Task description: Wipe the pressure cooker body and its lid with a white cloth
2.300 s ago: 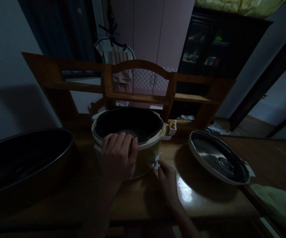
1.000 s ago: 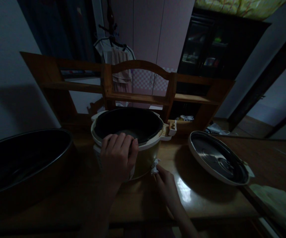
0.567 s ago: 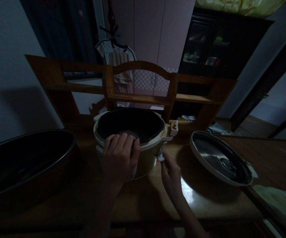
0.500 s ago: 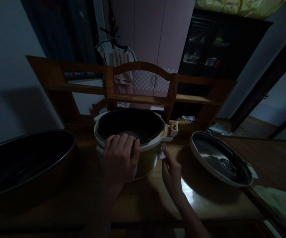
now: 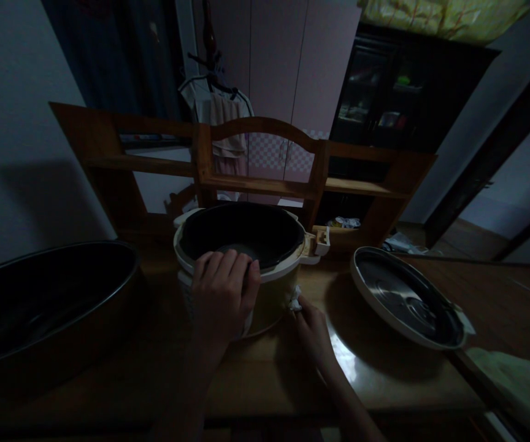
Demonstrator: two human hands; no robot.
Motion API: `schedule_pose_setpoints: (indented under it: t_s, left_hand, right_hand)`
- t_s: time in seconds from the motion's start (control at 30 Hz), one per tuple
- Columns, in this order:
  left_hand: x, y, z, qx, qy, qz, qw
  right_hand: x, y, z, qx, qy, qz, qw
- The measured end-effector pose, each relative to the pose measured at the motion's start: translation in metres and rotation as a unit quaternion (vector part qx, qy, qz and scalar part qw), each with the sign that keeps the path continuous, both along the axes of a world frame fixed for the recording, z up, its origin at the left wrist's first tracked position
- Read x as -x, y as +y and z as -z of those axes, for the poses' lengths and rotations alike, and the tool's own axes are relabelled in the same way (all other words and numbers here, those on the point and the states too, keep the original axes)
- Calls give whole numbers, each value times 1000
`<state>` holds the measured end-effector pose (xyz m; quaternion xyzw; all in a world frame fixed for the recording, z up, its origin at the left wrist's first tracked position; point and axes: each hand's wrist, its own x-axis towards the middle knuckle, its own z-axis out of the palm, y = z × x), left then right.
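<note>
An open pressure cooker body (image 5: 272,301), pale with a dark inner pot (image 5: 265,227), stands on the wooden desk in the middle of the head view. My left hand (image 5: 223,288) is closed over its near rim, fingers curled over the edge. Low on the cooker's right side, my right hand (image 5: 311,325) pinches a crumpled white cloth or tissue (image 5: 295,299) against the outer wall. The round lid (image 5: 405,301) lies on the right with its metal inner face up, apart from both hands.
A large dark basin (image 5: 57,325) stands at the left. Behind the cooker rises a wooden shelf frame (image 5: 260,184). A pale green cloth (image 5: 518,380) lies at the lower right, near the desk's edge. The room is dim.
My right hand has moved down and slightly left along the cooker's wall with the white cloth or tissue. My left hand stays on the rim.
</note>
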<state>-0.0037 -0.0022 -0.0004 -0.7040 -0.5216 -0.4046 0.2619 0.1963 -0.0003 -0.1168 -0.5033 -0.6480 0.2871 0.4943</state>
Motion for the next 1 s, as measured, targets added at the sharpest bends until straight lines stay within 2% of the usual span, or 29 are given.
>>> schedule_pose_setpoints:
  t_s: [0.13,0.27,0.47,0.6,0.7,0.83,1.0]
  left_hand:
    - [0,1,1,-14,7,-2,1000]
    - [0,1,1,-18,7,2,1000]
    - [0,0,0,-10,-1,4,1000]
    - [0,1,0,-7,9,-1,1000]
    - [0,1,0,-8,13,-3,1000]
    - [1,1,1,-8,12,-6,1000]
    - [1,0,1,-3,19,-12,1000]
  right_hand:
    - [7,-17,-1,12,1,5,1000]
    - [14,-27,-15,-9,5,27,1000]
    - [11,-6,-32,-81,0,72,994]
    - [2,18,-23,-61,9,78,995]
    - [-2,25,-14,-41,28,49,998]
    - [0,14,-4,-4,38,6,999]
    - [10,-7,-5,-15,39,34,999]
